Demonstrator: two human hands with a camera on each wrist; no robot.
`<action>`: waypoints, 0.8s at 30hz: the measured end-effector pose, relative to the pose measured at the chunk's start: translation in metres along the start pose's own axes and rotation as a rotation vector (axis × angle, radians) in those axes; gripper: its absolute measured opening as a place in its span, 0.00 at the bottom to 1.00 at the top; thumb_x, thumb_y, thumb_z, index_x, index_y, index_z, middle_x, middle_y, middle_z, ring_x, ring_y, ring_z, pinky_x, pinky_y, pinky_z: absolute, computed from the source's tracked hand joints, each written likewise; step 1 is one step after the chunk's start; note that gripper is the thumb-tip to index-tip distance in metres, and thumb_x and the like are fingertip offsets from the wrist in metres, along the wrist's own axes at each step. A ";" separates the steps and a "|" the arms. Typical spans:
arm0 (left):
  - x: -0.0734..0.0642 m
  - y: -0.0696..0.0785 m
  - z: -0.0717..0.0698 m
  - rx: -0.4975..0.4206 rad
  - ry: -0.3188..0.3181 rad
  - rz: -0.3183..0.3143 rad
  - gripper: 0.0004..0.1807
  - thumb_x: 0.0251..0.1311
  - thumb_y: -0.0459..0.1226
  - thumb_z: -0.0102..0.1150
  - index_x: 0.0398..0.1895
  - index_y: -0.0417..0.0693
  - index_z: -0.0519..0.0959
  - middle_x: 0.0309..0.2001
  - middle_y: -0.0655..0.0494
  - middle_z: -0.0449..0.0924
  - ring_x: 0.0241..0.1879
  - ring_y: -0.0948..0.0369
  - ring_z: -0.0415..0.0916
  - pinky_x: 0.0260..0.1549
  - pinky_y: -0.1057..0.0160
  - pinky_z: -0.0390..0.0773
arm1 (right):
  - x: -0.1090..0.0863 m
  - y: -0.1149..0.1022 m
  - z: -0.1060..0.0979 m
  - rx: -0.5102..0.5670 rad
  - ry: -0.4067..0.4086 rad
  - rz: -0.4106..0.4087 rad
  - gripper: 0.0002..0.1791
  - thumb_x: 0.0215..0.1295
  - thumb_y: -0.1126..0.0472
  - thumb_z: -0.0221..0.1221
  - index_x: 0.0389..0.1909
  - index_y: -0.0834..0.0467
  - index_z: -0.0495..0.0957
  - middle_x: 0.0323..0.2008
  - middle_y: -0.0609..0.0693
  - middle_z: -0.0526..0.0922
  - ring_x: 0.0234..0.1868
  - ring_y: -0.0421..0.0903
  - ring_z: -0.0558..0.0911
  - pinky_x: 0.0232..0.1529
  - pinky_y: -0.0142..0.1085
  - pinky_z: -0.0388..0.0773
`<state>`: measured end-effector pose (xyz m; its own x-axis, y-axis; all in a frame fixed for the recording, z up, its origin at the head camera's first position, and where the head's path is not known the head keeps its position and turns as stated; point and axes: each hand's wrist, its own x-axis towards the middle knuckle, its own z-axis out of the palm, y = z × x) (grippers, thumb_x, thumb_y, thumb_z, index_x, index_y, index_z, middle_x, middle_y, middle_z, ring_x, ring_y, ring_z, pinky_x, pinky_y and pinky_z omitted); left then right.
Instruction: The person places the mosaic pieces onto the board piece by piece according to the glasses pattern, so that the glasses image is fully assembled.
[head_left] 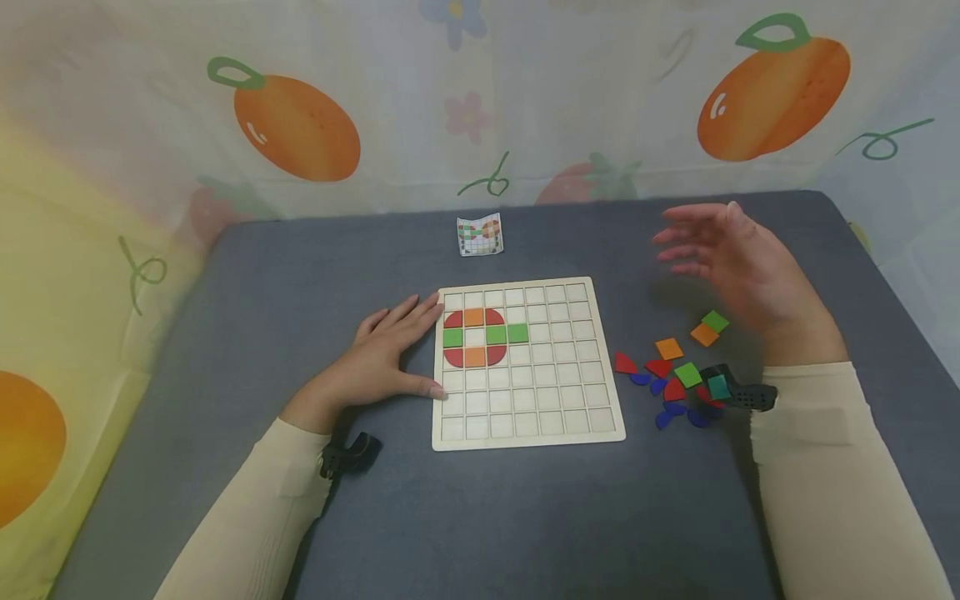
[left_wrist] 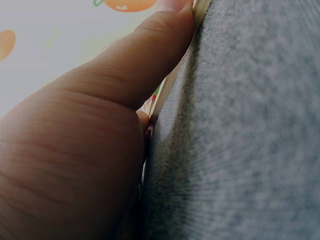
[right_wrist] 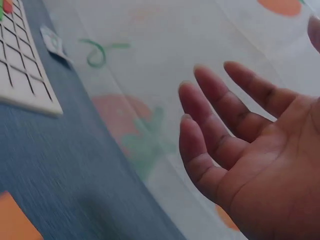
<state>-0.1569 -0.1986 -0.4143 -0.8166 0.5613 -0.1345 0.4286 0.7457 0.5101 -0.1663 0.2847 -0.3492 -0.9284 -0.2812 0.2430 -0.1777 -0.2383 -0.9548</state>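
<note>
A pale wooden grid board lies on the table. In its upper left cells, red quarter-round pieces, orange squares and green squares form a ring around a bare cell, with one green square extending to the right. My left hand rests beside the board, thumb and fingertips at its left edge. My right hand is raised above the table, right of the board. Its palm shows nothing held, the fingers loosely bent and spread.
Loose pieces lie right of the board: orange squares, green squares, red quarter-rounds and blue petal-like pieces. A small printed pattern card stands behind the board. A fruit-print curtain hangs along the table's far edge.
</note>
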 end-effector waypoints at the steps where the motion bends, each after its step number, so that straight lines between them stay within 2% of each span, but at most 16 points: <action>1: 0.000 0.000 0.000 0.000 -0.001 -0.001 0.71 0.52 0.65 0.82 0.91 0.56 0.48 0.89 0.64 0.40 0.87 0.54 0.31 0.77 0.37 0.32 | -0.001 0.000 -0.005 0.004 -0.001 -0.002 0.31 0.90 0.47 0.49 0.72 0.71 0.75 0.59 0.63 0.83 0.61 0.55 0.81 0.61 0.42 0.77; 6: 0.000 0.000 0.000 0.002 0.000 0.001 0.71 0.52 0.65 0.82 0.91 0.56 0.48 0.89 0.64 0.40 0.87 0.54 0.31 0.77 0.37 0.32 | -0.009 0.001 -0.029 0.025 -0.016 -0.023 0.28 0.91 0.54 0.47 0.72 0.75 0.72 0.61 0.63 0.83 0.62 0.54 0.81 0.63 0.40 0.77; 9: 0.000 0.000 0.000 0.005 0.001 0.002 0.71 0.52 0.65 0.82 0.91 0.56 0.48 0.89 0.64 0.40 0.87 0.54 0.31 0.77 0.37 0.32 | -0.014 0.003 -0.043 0.002 -0.017 -0.005 0.25 0.91 0.58 0.45 0.72 0.73 0.74 0.62 0.62 0.83 0.62 0.54 0.81 0.62 0.40 0.78; 16: 0.000 -0.002 0.001 0.002 -0.002 0.000 0.71 0.52 0.66 0.81 0.92 0.57 0.47 0.89 0.64 0.40 0.87 0.54 0.31 0.77 0.37 0.32 | -0.025 0.013 -0.075 -0.136 -0.040 0.154 0.23 0.89 0.66 0.43 0.74 0.62 0.76 0.66 0.54 0.81 0.64 0.49 0.81 0.60 0.33 0.78; 20: 0.000 -0.001 0.000 -0.002 -0.004 0.001 0.71 0.52 0.65 0.82 0.92 0.58 0.47 0.89 0.64 0.40 0.87 0.54 0.31 0.77 0.37 0.32 | -0.033 0.018 -0.088 -0.229 -0.034 0.245 0.24 0.86 0.70 0.48 0.77 0.60 0.74 0.68 0.49 0.80 0.63 0.47 0.82 0.59 0.31 0.77; 24: 0.000 -0.001 0.000 0.000 -0.002 0.001 0.71 0.52 0.65 0.82 0.92 0.57 0.47 0.89 0.64 0.40 0.87 0.54 0.31 0.77 0.37 0.32 | -0.041 0.020 -0.096 -0.400 -0.030 0.339 0.26 0.83 0.71 0.55 0.79 0.61 0.71 0.69 0.46 0.80 0.62 0.44 0.82 0.59 0.28 0.75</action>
<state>-0.1571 -0.1992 -0.4142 -0.8151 0.5632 -0.1358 0.4299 0.7450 0.5100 -0.1631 0.3808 -0.3951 -0.9467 -0.3089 -0.0917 0.0147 0.2428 -0.9700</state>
